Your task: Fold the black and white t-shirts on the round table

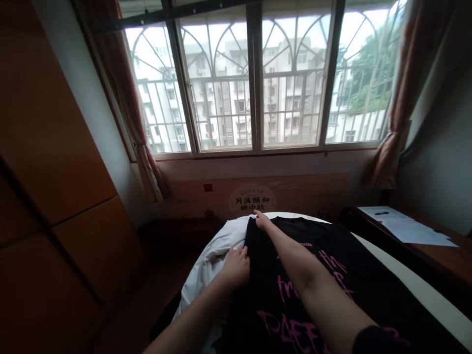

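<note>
A black T-shirt (332, 285) with pink lettering lies spread over a white surface (387, 260). My right hand (261, 221) reaches across it to the far left corner of the shirt, its fingers closed on the black cloth there. Nearer to me, my left hand (237, 265) rests at the shirt's left edge with its fingers curled onto the fabric. Crumpled white cloth (210, 265) lies to the left, beside and partly under the shirt. My right forearm covers part of the lettering.
To the right stands a dark wooden desk (450, 236) with white papers (409, 226) on it. A wooden cabinet (84, 231) rises on the left. Beyond the white surface are a barred window (254, 88), tied curtains (391, 152) and a printed panel (309, 191) with Chinese characters.
</note>
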Motion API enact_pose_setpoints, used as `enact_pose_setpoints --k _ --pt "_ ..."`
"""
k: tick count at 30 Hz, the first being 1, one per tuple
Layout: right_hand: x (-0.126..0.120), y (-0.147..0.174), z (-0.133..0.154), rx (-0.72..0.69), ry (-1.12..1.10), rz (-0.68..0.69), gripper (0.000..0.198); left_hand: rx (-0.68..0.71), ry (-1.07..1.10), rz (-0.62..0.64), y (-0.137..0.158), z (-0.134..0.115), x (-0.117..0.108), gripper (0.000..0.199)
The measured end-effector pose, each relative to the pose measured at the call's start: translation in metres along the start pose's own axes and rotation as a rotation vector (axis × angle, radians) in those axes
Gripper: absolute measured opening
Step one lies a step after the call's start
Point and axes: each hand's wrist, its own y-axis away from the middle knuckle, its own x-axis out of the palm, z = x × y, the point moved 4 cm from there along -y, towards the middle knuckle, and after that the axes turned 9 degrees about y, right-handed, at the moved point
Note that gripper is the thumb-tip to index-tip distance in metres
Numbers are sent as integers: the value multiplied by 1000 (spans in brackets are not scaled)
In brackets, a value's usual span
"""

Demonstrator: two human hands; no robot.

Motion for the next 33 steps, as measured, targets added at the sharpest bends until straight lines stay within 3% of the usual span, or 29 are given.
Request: enact_pose_setpoints --k 5,11,16,21,25,28,33 --pt "22 -20 0 6 -24 20 39 -14 18 12 2 1 8 59" --pt "22 -33 8 -40 -50 -12 35 -81 61 -26 4 -4 6 62" --pt "21 -25 13 -82 -33 -41 38 -181 95 -29 2 -6 12 65" --pt "-22 -14 -2 -60 16 -205 34 -185 57 -98 3 -11 8 56" --pt "-76 9 -28 -47 52 -334 41 -32 92 -63 -8 -31 7 60" --pt "-99 43 -39 -112 74 -358 43 58 189 -14 -32 -42 10 66" --pt "-119 128 -56 -249 117 -302 47 -117 271 25 -67 -27 26 74"
